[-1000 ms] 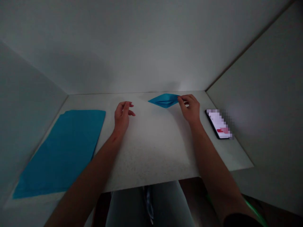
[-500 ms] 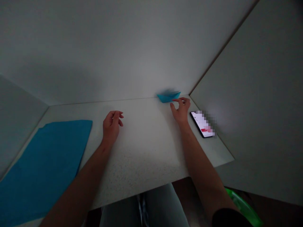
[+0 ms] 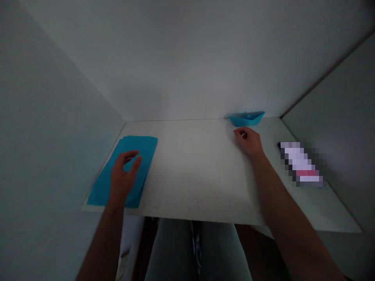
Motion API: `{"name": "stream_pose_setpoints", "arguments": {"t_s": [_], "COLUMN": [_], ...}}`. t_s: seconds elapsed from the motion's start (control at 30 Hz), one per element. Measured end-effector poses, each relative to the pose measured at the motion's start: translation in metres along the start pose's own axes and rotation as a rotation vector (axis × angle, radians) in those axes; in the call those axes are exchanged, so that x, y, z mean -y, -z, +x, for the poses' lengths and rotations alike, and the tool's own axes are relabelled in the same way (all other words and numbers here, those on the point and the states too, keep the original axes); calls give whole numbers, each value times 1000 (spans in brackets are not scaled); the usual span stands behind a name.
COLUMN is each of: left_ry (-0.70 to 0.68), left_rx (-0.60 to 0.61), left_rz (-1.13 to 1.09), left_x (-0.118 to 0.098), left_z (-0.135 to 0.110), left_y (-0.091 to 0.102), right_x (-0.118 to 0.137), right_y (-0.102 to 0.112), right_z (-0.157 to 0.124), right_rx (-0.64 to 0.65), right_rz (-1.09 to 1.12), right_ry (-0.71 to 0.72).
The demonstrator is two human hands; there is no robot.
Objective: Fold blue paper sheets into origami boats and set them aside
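A small blue folded paper boat (image 3: 246, 118) stands at the far edge of the white table (image 3: 193, 171), against the back wall. My right hand (image 3: 249, 141) rests on the table just in front of the boat, apart from it, fingers curled with nothing in them. My left hand (image 3: 123, 177) hovers over the blue paper sheets (image 3: 146, 150) at the table's left side, fingers spread and open, holding nothing.
A phone (image 3: 301, 164) with a lit screen lies on the right side of the table. Plain walls close in the table on the left, back and right. My knees show below the table's near edge.
My right hand let go of the paper boat at the back edge and drew back a little. My left hand moved left over the blue sheets. The view swung to the left.
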State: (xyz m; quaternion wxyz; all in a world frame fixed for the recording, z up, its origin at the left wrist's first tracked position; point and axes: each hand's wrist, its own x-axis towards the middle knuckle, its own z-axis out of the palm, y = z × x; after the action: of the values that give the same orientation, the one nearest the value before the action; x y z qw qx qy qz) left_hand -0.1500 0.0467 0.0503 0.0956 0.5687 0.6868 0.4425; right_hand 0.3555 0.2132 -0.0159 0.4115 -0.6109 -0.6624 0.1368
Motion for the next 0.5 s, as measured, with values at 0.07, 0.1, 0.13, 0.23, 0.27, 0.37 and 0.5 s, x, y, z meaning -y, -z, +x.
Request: {"name": "stream_pose_setpoints", "arguments": {"t_s": [0.07,0.1,0.13,0.23,0.27,0.37,0.5], "left_ry": [-68,-110,-147,-245,-259,-262,-222], "left_rx": [66,127,200,389,401,363,384], "left_rz": [199,273,335,431,449,491,538], "left_x": [28,40,50,67,68,64,53], "left_z": [-39,-59,-77,-115,-123,-130,-126], "left_y": [41,56,68,87,90,91,86], "right_x": [1,1,2,6,7,9,12], "right_y": [0,0,0,0,1,0,0], "right_z": [0,0,0,0,1,1,2], "right_rx": [14,18,20,24,27,36,47], "right_rz": [0,-3,-6,-12,-13,-2,20], "right_ry": [-16,-20,-22,-26,-28,-30,-43]}}
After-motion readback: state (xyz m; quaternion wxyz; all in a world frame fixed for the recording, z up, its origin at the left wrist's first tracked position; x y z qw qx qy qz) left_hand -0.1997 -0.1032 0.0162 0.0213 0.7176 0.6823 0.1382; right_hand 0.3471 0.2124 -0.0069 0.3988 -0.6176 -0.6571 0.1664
